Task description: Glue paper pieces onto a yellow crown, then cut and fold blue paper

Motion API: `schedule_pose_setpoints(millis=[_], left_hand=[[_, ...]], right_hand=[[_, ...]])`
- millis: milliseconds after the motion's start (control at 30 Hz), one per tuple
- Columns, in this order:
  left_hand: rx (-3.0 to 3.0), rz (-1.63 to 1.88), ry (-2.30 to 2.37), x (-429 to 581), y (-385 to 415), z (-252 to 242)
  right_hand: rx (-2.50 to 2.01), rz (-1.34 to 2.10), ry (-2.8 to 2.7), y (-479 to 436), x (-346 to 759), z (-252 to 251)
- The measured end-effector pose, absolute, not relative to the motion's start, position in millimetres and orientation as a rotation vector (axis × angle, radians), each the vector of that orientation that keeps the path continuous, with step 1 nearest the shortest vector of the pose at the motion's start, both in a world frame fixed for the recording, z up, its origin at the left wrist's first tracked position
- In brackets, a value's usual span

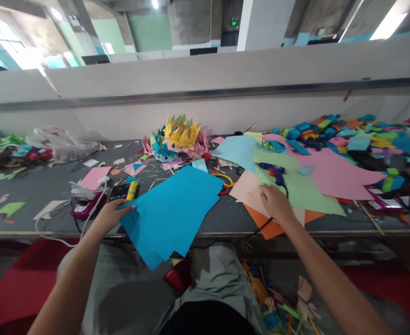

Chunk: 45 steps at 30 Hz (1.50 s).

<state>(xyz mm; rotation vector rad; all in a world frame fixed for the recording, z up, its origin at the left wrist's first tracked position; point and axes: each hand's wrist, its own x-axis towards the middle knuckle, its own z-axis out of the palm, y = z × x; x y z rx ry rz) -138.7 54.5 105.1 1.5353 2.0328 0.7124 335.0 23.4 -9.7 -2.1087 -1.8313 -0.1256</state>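
Blue paper sheets (177, 209) lie at a slant in front of me, their lower corners hanging over the table edge. My left hand (112, 214) has its fingers closed on the left edge of these sheets. To the right, my right hand (275, 201) pinches the left edge of a light green paper sheet (305, 190). A dark blue glue gun (273, 172) rests on the green sheet just beyond my right fingers. Peach paper (248, 186) and orange paper (269, 230) lie beneath. Scissors with yellow and red handles (225, 182) are partly covered by the blue sheets.
Folded paper crowns (180, 135) stand at the back. A phone (118, 192), a yellow glue stick (132, 190) and a purple power strip (88, 207) with white cables lie left. Pink paper (340, 174) and a pile of colored paper pieces (365, 132) are right.
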Motion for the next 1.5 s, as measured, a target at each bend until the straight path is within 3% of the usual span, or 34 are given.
schedule_pose_setpoints(millis=[300,467,733,933,1100,1333,1500], left_hand=[[1.321,0.959,1.933,-139,55,65],[1.115,1.081,1.727,-133,57,63],[0.719,1.218,1.287,-107,4,57],[0.506,1.147,1.468,-83,-12,47],[0.867,1.165,1.603,-85,-6,36],[1.215,1.279,1.576,-112,-5,68],[1.165,1.43,1.475,-135,9,104]], right_hand=[[-1.715,-0.388,-1.759,19,320,-4],[-1.556,-0.058,-1.969,38,271,11],[-1.855,0.22,-2.132,84,227,24],[-1.774,0.268,-2.032,66,224,20],[-1.63,0.467,-1.989,44,229,14],[-1.448,0.549,-1.687,55,230,22],[-1.194,0.629,-1.598,83,232,84]])
